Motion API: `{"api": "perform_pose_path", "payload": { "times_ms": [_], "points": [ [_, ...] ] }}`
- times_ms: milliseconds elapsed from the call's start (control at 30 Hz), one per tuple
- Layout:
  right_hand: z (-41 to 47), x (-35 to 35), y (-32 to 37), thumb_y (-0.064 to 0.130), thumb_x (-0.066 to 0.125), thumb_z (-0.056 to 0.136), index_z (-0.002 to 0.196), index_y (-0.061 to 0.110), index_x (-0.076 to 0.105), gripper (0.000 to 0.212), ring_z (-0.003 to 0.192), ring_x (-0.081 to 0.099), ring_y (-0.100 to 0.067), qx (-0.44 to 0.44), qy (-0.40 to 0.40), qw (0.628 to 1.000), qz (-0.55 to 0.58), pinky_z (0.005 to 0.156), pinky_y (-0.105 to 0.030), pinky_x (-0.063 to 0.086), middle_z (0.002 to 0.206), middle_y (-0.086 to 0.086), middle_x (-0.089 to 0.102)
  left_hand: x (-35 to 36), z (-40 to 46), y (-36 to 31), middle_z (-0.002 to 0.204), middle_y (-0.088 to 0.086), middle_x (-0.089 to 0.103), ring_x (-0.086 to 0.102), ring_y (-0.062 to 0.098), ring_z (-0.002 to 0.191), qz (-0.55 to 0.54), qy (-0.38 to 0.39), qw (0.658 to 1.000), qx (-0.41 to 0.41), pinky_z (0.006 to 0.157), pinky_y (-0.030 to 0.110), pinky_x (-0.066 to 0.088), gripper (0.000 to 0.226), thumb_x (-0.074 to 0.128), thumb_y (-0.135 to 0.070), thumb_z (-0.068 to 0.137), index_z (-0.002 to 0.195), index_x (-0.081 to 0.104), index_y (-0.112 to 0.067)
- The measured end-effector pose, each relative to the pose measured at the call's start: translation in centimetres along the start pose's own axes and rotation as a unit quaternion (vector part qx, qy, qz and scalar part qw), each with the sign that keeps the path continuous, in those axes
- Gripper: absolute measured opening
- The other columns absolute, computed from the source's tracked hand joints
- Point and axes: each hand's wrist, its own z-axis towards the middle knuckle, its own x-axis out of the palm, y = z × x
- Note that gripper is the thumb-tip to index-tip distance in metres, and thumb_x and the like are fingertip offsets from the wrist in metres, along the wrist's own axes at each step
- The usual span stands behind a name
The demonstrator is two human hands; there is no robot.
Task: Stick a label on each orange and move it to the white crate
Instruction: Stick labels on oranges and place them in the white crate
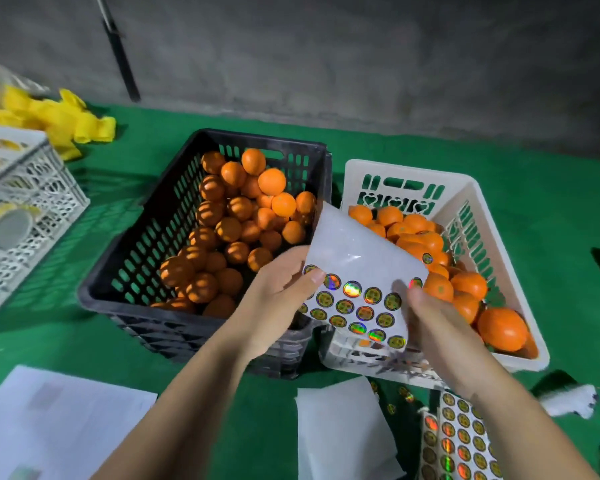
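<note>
A black crate [118, 271] at centre left holds several unlabelled oranges [236, 216]. To its right stands the white crate [361, 171] with several oranges [465, 289], one showing a round label [427, 258]. Over the gap between the crates I hold a curled label sheet [354, 271] with rows of round holographic stickers. My left hand [278, 299] grips the sheet's left edge, thumb on top. My right hand [430, 317] pinches a sticker [415, 283] at the sheet's right edge.
A green cloth [66, 341] covers the table. More sticker sheets [461, 441] and blank backing paper [340, 427] lie at the near right. A printed paper [56, 420] lies near left. A white lattice crate [21, 209] and yellow bags [56, 116] sit far left.
</note>
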Motion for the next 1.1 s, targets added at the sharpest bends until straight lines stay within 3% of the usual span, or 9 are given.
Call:
{"api": "perform_pose_path", "payload": {
  "times_ms": [67,167,267,433,600,800,867,967,1100],
  "points": [
    [2.6,0.2,-1.1,0.043,0.069,0.099,0.140,0.016,0.066,0.048,0.130,0.065,-0.028,-0.038,-0.029,0.994,0.099,0.106,-0.044,0.054,0.141,-0.009,0.067,-0.5,1.5,-0.2,0.130,-0.007,0.073,0.069,0.012,0.121,0.049,0.008,0.998,-0.024,0.093,0.022,0.056,0.027,0.056,-0.024,0.109,0.134,0.066,-0.027],
    [5.5,0.6,-2.6,0.026,0.065,0.103,0.132,0.015,0.070,0.030,0.116,0.072,-0.032,-0.091,-0.205,0.971,0.087,0.095,-0.053,0.060,0.128,-0.010,0.075,-2.3,4.5,0.6,0.126,-0.014,0.070,0.063,0.004,0.121,0.251,0.030,0.967,-0.028,0.101,0.026,0.051,0.026,0.055,-0.020,0.109,0.131,0.066,-0.026],
    [6.9,1.0,-3.8,0.029,0.065,0.104,0.127,0.021,0.072,0.025,0.114,0.074,-0.024,-0.136,-0.287,0.947,0.053,0.088,-0.042,0.064,0.124,0.001,0.077,-4.3,8.5,2.6,0.145,0.003,0.050,0.051,0.023,0.133,0.480,-0.004,0.877,-0.020,0.115,0.042,0.042,0.036,0.052,-0.019,0.109,0.144,0.058,-0.019],
    [7.0,2.1,-4.4,0.045,0.062,0.104,0.125,0.028,0.070,0.029,0.115,0.071,-0.007,-0.144,-0.327,0.932,-0.058,0.091,-0.034,0.061,0.122,0.015,0.076,-6.6,15.6,6.5,0.171,0.010,0.018,0.033,0.045,0.146,0.632,0.024,0.767,-0.112,0.114,0.053,0.042,0.065,0.052,-0.015,0.104,0.163,0.028,-0.025],
    [6.7,2.6,-3.9,0.065,0.055,0.099,0.112,0.038,0.073,0.035,0.102,0.071,0.003,-0.130,-0.365,0.919,-0.075,0.077,-0.019,0.056,0.108,0.022,0.077,-8.6,22.8,8.4,0.173,0.016,-0.021,-0.005,0.047,0.160,0.751,-0.006,0.647,-0.132,0.131,0.054,0.008,0.093,0.054,-0.011,0.100,0.168,-0.007,-0.027],
    [7.0,2.6,-4.3,0.054,0.059,0.097,0.109,0.039,0.073,0.024,0.096,0.072,0.005,-0.113,-0.377,0.918,-0.050,0.072,-0.020,0.056,0.104,0.025,0.077,-11.3,26.2,9.3,0.169,0.017,0.013,0.025,0.047,0.150,0.775,-0.042,0.602,-0.189,0.106,0.046,0.046,0.078,0.056,-0.008,0.105,0.169,0.010,-0.015],
    [6.9,2.9,-3.9,0.062,0.056,0.099,0.107,0.043,0.072,0.026,0.095,0.071,0.007,-0.118,-0.379,0.916,-0.051,0.067,-0.011,0.054,0.103,0.027,0.076,-12.3,25.6,9.5,0.164,0.018,0.017,0.036,0.043,0.142,0.775,-0.051,0.598,-0.198,0.100,0.044,0.050,0.066,0.057,-0.008,0.104,0.163,0.030,-0.021],
    [6.8,3.2,-3.4,0.072,0.054,0.092,0.107,0.044,0.072,0.036,0.094,0.071,0.008,-0.117,-0.376,0.918,-0.049,0.068,-0.005,0.051,0.102,0.028,0.076,-13.9,24.0,9.8,0.165,0.020,0.021,0.048,0.040,0.132,0.767,-0.032,0.613,-0.186,0.097,0.043,0.054,0.072,0.062,-0.012,0.103,0.163,0.024,-0.021],
    [6.9,3.3,-3.2,0.076,0.053,0.093,0.117,0.032,0.072,0.053,0.104,0.072,0.002,-0.120,-0.364,0.923,-0.042,0.077,-0.021,0.060,0.113,0.023,0.076,-13.3,20.8,7.6,0.146,0.012,0.051,0.048,0.040,0.133,0.603,-0.068,0.767,-0.210,0.102,0.053,0.050,0.095,0.088,-0.040,0.083,0.155,0.032,-0.015]
  ]
}}
